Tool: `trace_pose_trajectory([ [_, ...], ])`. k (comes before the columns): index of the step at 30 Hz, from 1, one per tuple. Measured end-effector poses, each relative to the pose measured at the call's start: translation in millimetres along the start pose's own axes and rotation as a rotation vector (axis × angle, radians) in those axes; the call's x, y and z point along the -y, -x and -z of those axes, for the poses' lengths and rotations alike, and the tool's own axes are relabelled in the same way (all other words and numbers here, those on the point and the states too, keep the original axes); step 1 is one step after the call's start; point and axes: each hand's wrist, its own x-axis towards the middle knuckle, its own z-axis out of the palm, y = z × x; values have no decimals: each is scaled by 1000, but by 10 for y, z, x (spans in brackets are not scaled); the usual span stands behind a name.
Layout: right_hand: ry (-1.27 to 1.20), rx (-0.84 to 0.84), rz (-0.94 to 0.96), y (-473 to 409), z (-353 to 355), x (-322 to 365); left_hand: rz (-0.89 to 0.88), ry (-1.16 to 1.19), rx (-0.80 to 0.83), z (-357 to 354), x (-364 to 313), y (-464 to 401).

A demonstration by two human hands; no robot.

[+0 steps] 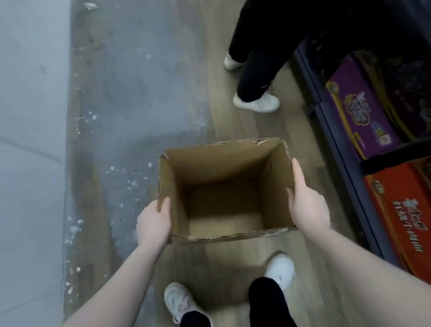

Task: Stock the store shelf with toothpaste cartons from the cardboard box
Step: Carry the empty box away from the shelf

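While both hands grip its side walls, the box (225, 189) hangs open-topped above the floor (163, 88), its inside bare cardboard. Left hand (153, 224) clamps the left wall, thumb inside the rim. Right hand (307, 201) clamps the right wall, fingers along the outside. Right of it, a low shelf (340, 133) carries a purple carton (358, 109) and a red carton (420, 223). Beyond stand 2 dark-trousered legs (255, 51).

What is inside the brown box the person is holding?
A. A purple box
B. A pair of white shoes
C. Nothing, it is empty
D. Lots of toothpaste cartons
C: looking down into the cardboard box, only its bare brown bottom and walls show, while the left hand and right hand grip its two sides.
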Motion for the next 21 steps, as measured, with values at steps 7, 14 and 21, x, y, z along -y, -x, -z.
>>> trace_pose_trajectory([
  [7, 41, -16, 148, 203, -39, 1418, 49, 53, -74, 1288, 502, -281],
  [14, 54, -54, 283, 354, 138, 2657, 46, 182, -161, 2435, 710, -571],
  [21, 40, -87, 364, 226, 589, 3650, 44, 268, -196, 3396, 443, -874],
])
